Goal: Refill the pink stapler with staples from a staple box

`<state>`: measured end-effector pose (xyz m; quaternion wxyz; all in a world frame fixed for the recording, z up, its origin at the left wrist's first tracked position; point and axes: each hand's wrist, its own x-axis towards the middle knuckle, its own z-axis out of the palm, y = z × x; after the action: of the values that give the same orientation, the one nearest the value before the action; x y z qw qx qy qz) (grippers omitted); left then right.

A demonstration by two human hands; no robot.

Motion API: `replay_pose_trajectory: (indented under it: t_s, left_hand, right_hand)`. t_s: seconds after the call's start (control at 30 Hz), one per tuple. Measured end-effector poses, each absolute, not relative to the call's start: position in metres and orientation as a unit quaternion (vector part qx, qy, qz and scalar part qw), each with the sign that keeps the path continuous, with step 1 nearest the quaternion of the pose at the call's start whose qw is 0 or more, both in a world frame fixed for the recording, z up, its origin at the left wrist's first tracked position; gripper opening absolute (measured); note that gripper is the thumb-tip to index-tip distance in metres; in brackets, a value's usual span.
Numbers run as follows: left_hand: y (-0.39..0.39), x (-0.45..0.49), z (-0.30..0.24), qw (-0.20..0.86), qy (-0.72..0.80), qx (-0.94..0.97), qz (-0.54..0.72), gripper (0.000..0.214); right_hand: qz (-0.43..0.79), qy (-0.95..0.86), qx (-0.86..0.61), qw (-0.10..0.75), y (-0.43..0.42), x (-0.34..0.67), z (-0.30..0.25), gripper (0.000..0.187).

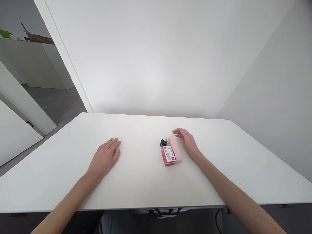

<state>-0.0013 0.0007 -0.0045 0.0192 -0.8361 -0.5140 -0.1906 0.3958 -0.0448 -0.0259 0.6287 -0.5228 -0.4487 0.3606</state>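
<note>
My left hand (104, 156) rests flat on the white tabletop with its fingers stretched out and nothing in it. Beside the right edge of a pink oblong case (175, 149) is my right hand (187, 141), its fingers loosely bent past the case's far end; whether they touch it I cannot tell. A small stack of red and white boxes (168, 155) lies against the case's left side. Just beyond the boxes sits a bunch of keys (163, 142) with black heads, partly hidden by the items around it.
The white table (136, 182) runs back to a white wall (151, 65). A grey wall (280, 81) stands at the right. Through an opening at the left show a grey floor (58, 100) and a low cabinet (31, 65). A black cable (217, 221) hangs below the front edge.
</note>
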Motion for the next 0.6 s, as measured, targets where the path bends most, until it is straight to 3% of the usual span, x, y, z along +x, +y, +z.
replay_pose_trajectory:
  t_s: [0.37, 0.6]
  left_hand:
    - [0.011, 0.052, -0.005, -0.009, -0.379, -0.903, -0.204, 0.044]
    - [0.011, 0.129, 0.007, -0.022, -0.217, -0.961, -0.171, 0.06]
  right_hand:
    - [0.297, -0.489, -0.591, 0.569, -0.049, 0.39, -0.016, 0.028]
    - [0.25, -0.497, -0.607, 0.567, -0.05, 0.393, -0.018, 0.026]
